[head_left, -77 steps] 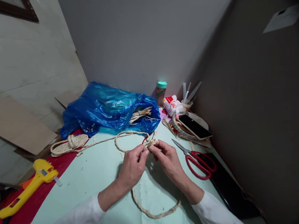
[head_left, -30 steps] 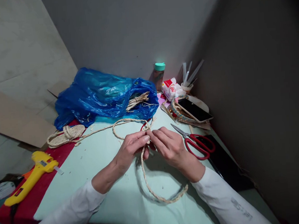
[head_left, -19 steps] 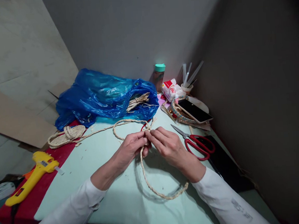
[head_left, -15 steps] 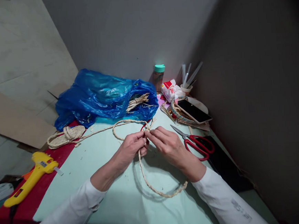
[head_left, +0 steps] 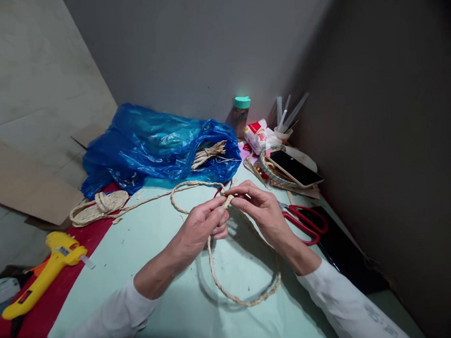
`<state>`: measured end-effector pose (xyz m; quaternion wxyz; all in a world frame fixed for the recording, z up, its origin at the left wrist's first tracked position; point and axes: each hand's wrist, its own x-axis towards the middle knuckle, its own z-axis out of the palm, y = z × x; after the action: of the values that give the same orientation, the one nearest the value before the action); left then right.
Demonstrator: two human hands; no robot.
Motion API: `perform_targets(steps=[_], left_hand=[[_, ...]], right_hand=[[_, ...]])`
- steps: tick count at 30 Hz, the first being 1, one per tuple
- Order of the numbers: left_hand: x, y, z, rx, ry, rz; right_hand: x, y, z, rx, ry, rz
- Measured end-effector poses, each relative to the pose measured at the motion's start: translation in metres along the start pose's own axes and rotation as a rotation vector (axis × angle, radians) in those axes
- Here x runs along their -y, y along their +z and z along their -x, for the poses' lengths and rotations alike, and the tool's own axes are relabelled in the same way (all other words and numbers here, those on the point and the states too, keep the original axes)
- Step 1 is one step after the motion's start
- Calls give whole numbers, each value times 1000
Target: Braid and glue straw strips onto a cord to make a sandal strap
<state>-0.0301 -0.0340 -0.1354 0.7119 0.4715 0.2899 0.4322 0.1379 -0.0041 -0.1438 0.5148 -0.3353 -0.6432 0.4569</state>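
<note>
1. Braided cord [head_left: 252, 304]: nearer the wearer than the blue bag [head_left: 157, 143]. The held bit sits in front of the bag's open mouth, between both hands.
2. Left hand [head_left: 202, 227]: thumb and forefinger pinched on a short pale section of cord, other fingers curled under. In front of the blue bag.
3. Right hand [head_left: 267, 212]: thumb and forefinger closed on the same section from the other side. Right of the left hand, in front of the blue bag's right end.
4. Cord layout: one loop drops toward the wearer below the hands. Another curve lies between the hands and the blue bag, running to the coil [head_left: 113, 201] just off the bag's near left corner.
5. Progress, judged: braiding looks done along the visible cord; lower loop looks brought round to the fingers. Join looks unfinished; whether anything is fastened, can't tell, fingers cover it. Coil looks unused, and no cut shows between it and the curve.
6. Nearby: scissors [head_left: 308, 227], right and nearer than the blue bag, partly behind the right hand. Glue gun [head_left: 42, 277], left and nearer than the bag, not in hand. Straw bundle [head_left: 210, 152] in the bag's mouth, tied.
</note>
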Motion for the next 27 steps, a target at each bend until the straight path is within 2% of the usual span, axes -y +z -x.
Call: perform_targets(steps=[7,11,14,19,24,27], left_hand=[[-6,4,2,25,-48,157],[-7,4,0,-19,-83,205],[-6,2,-1,-44,-136,175],[-5,0,-2,-24,-205,69],[-2,0,-2,-34,-174,19],[-1,1,0,-20,-156,21]], right_hand=[[8,0,-1,12,27,5],[4,0,-2,5,32,-75],[4,-2,-3,8,42,-68],[11,-7,-3,36,1,-17],[10,-5,-2,32,20,-29],[7,-4,-2,120,75,-102]])
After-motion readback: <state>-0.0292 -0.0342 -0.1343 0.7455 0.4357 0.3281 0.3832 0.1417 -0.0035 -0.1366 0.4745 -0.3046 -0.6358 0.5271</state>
